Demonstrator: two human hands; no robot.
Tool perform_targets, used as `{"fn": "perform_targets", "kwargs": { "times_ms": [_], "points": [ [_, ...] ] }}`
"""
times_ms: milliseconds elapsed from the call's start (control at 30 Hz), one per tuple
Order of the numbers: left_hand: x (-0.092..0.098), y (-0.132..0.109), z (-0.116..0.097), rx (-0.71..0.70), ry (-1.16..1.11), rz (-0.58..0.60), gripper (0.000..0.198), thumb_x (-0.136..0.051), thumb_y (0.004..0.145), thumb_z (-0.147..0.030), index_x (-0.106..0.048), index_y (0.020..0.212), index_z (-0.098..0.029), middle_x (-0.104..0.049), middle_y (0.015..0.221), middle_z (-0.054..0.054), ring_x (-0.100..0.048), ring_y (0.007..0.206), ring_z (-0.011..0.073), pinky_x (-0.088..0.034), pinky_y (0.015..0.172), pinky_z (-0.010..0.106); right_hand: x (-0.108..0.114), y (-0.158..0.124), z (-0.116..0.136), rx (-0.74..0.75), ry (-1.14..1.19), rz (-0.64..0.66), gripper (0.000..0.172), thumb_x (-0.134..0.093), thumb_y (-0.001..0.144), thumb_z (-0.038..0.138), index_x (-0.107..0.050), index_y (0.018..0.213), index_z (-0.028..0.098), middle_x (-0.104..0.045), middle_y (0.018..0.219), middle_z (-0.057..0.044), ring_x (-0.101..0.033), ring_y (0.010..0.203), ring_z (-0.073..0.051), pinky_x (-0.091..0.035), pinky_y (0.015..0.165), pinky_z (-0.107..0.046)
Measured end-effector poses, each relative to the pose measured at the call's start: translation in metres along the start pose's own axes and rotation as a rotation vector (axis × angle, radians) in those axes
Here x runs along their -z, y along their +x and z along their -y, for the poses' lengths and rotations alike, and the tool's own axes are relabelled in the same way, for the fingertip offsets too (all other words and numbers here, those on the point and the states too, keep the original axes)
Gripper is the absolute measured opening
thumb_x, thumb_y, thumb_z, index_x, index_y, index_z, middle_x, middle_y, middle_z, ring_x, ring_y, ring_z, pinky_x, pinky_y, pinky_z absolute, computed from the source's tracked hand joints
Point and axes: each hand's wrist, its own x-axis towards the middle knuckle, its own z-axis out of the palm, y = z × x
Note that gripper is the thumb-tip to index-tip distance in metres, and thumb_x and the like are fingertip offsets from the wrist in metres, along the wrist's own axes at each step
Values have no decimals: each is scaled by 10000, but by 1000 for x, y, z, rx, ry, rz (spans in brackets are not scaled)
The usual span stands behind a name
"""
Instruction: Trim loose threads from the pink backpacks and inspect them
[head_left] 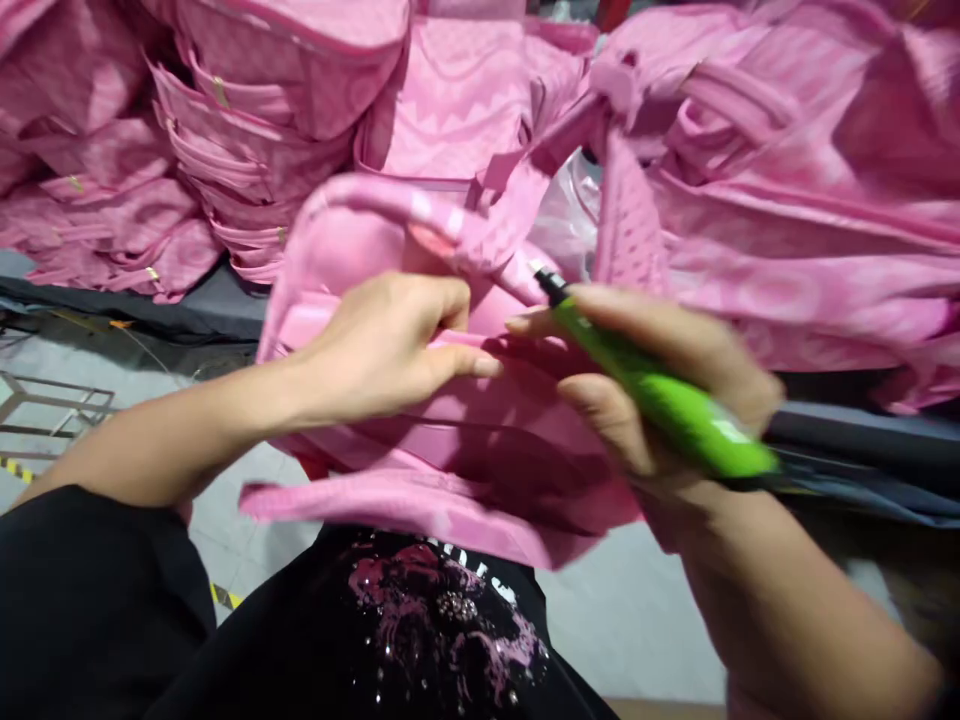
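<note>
An unzipped pink backpack [360,260] is held in front of my body, its lining and inner pocket showing. My left hand [405,345] reaches into the opening and pinches the pocket's edge between thumb and fingers. In my right hand [675,370] is a bright green pen-like tool [667,400] with a black neck and pale tip, pointing up and left over the bag. The right fingers are blurred; their tips are close to the pocket edge, and I cannot tell whether they touch it.
Stacked pink backpacks [255,130] fill the back left of a dark table [217,310]. More pink bags [810,230] lie heaped on the right. Clear plastic [566,215] shows behind the open bag. At lower left, a metal frame [52,405] stands on the pale floor.
</note>
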Motion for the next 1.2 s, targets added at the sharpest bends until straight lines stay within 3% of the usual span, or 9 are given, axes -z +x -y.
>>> {"fn": "perform_targets", "kwargs": {
  "times_ms": [100, 233, 367, 467, 567, 700, 933, 1100, 1200],
  "points": [
    [-55, 8, 29, 52, -115, 118, 114, -565, 878, -256, -645, 856, -178, -699, 806, 25, -613, 678, 163, -448, 613, 291, -26, -23, -46, 167, -49, 83, 418, -617, 930, 255, -585, 1344, 291, -721, 1147, -77, -699, 1032, -237, -590, 896, -429],
    [-107, 10, 66, -38, -93, 259, 214, -490, 943, -247, -684, 1001, -178, -744, 993, 77, -680, 875, 212, -513, 766, 337, -57, -55, -102, 197, -207, 143, 355, -565, 944, 210, -622, 1294, 226, -742, 1098, -112, -715, 1004, -232, -585, 833, -394],
    [-103, 0, 82, -142, 85, 16, 267, -433, 970, -231, -687, 1032, -174, -719, 1089, 104, -645, 1043, 242, -485, 919, 390, -64, -59, -109, 235, -268, 157, 365, -604, 909, 187, -620, 1273, 219, -745, 1067, -112, -708, 962, -230, -547, 809, -381],
    [-96, 11, 91, -130, 238, -193, 403, -557, 925, -315, -578, 1314, -212, -547, 1415, 153, -466, 1334, 308, -400, 1042, 460, -67, -56, -103, 228, -267, 139, 378, -605, 899, 187, -599, 1276, 212, -739, 1015, -107, -693, 925, -232, -521, 791, -375],
    [-102, 37, 100, -65, 295, -88, 761, -701, 822, -380, -389, 1497, -219, -451, 1490, 195, -438, 1338, 364, -384, 1025, 484, -74, -61, -96, 141, -226, 159, 335, -601, 907, 274, -607, 1235, 201, -705, 983, -115, -662, 909, -254, -496, 800, -408],
    [-113, 56, 107, -13, 315, 67, 814, -712, 804, -418, -371, 1510, -197, -582, 1321, 194, -543, 1162, 349, -391, 963, 461, -76, -69, -93, 70, -157, 235, 321, -522, 950, 406, -616, 1192, 218, -671, 902, -92, -627, 836, -255, -474, 788, -435],
    [-125, 37, 102, -122, 340, -63, 1069, -725, 746, -582, -159, 1578, -222, -168, 1641, 197, -163, 1494, 425, -131, 1165, 644, -64, -69, -100, -196, -51, 216, 395, -571, 932, 332, -478, 1302, 231, -691, 1004, -90, -697, 823, -222, -553, 718, -375],
    [-139, 36, 105, -79, 325, -120, 978, -641, 826, -585, -128, 1578, -225, -115, 1653, 192, -95, 1518, 413, -65, 1164, 697, -52, -48, -92, -159, -140, 422, 155, -630, 887, 234, -613, 1039, 209, -710, 877, -57, -688, 745, -196, -576, 725, -361],
    [-141, 25, 109, -182, 220, -158, 617, -494, 949, -477, -363, 1483, -197, -442, 1495, 187, -380, 1408, 339, -279, 1138, 606, -45, -36, -90, -179, -119, 506, 183, -622, 892, 226, -647, 1071, 201, -738, 939, -65, -708, 783, -203, -593, 768, -374]
  ]
}}
